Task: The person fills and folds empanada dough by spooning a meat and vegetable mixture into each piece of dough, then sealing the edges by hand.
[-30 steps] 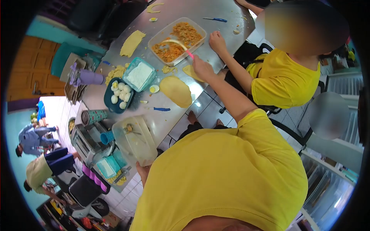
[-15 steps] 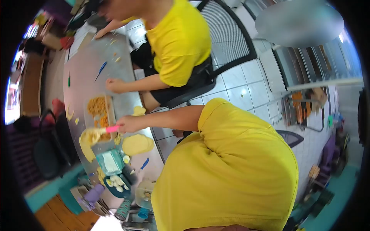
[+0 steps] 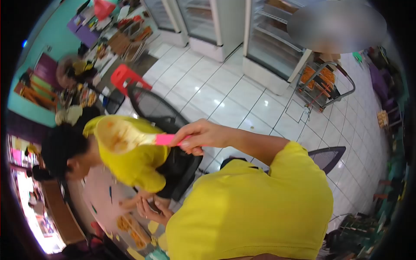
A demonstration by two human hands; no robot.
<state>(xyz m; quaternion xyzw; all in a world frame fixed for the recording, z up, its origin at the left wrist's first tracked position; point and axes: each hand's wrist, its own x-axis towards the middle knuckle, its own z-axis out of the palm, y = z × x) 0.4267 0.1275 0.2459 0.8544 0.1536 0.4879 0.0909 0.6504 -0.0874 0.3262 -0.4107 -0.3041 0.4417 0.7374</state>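
Note:
My right hand (image 3: 201,138) grips the pink handle of a spatula (image 3: 123,136), held up high with its pale, rounded blade pointing left. Soft pale food with orange bits clings to the blade. Lower left, my left hand (image 3: 154,211) is held over the table edge with fingers apart and nothing visible in it. Below that hand stands a clear container (image 3: 138,234) of orange shredded food. Beside the container lie flat yellow dough pieces (image 3: 153,226). A turquoise container (image 3: 157,255) shows partly at the bottom edge.
A seated person in a yellow shirt (image 3: 130,151) leans over the metal table (image 3: 97,184), overlapped by the spatula. Two small knives, a blue one (image 3: 110,194) and a green one (image 3: 94,209), lie there. Glass-door fridges (image 3: 271,43), a red stool (image 3: 128,78) and a trolley (image 3: 323,86) stand behind.
My right hand has lifted the spatula up and away from the food container. The view has swung towards the room, and my left hand now shows.

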